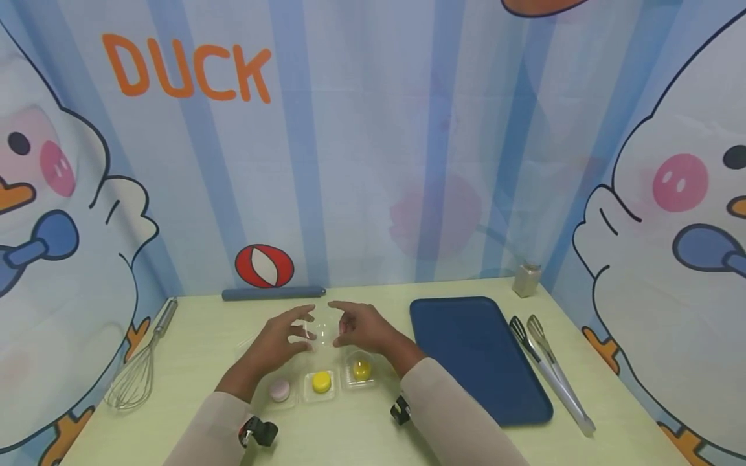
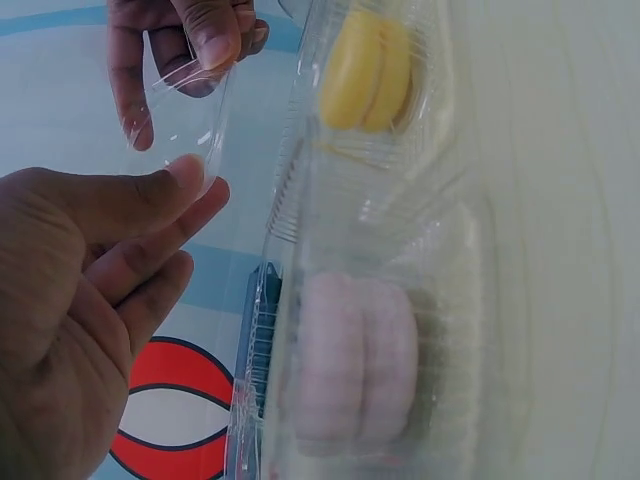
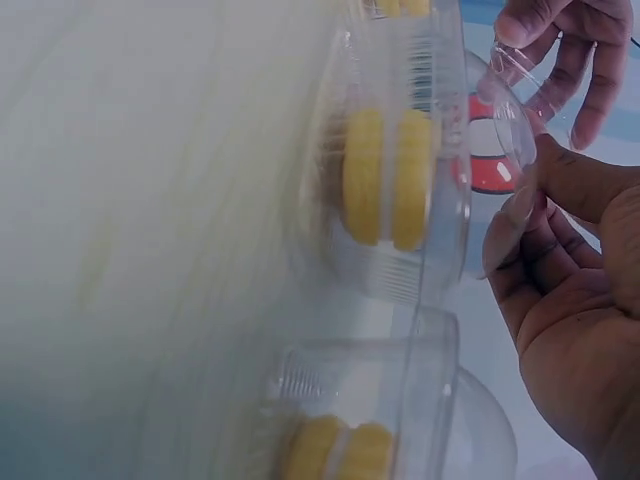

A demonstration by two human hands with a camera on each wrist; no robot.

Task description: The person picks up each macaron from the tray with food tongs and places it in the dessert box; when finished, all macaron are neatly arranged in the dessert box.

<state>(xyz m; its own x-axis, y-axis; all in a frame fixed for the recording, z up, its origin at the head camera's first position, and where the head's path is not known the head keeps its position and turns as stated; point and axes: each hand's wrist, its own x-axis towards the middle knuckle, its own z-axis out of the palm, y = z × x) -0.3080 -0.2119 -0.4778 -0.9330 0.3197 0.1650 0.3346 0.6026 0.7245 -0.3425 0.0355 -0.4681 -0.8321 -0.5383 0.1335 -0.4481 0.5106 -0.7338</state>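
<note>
Between both hands, above the table, is a clear domed plastic lid (image 1: 322, 332). My left hand (image 1: 275, 346) pinches its left edge between thumb and fingers, and my right hand (image 1: 366, 329) grips the right edge. Below them stand three clear plastic boxes in a row. The left one holds a pale pink macaron (image 2: 358, 362). In the middle box lies a yellow macaron (image 3: 388, 180) with a light filling. A domed lid covers the right box, which has another yellow macaron (image 1: 362, 370) inside.
On the right lie a blue tray (image 1: 474, 362) and metal tongs (image 1: 553, 375). A whisk (image 1: 140, 362) lies at the left. A dark blue rod (image 1: 274, 294) runs along the back edge, and a small metal shaker (image 1: 527, 280) stands in the back right corner.
</note>
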